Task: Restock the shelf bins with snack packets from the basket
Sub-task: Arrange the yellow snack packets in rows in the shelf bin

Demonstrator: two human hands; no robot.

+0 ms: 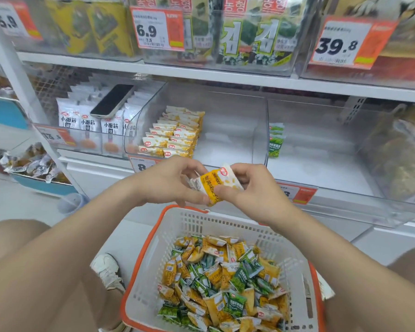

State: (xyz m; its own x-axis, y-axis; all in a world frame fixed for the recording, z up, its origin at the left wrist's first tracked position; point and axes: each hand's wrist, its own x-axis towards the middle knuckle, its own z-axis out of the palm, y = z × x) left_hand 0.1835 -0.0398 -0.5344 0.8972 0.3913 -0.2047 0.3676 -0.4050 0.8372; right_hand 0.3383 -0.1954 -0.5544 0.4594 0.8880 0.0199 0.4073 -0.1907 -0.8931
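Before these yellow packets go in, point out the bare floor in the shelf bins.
Middle bin: bare floor between the yellow rows and its right wall. Right bin: bare from the green packets at its left wall rightward. Crowded: the left bin, packed with white packets under a phone.

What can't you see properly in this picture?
All in the head view:
- Price tag under the yellow snacks: the left hand covers all but an 8.
- Held packets: fingers of the left hand and right hand hide how many.
- Basket: the bottom edge cuts off its near end.
- Brown things at the right edge: too blurred to name.
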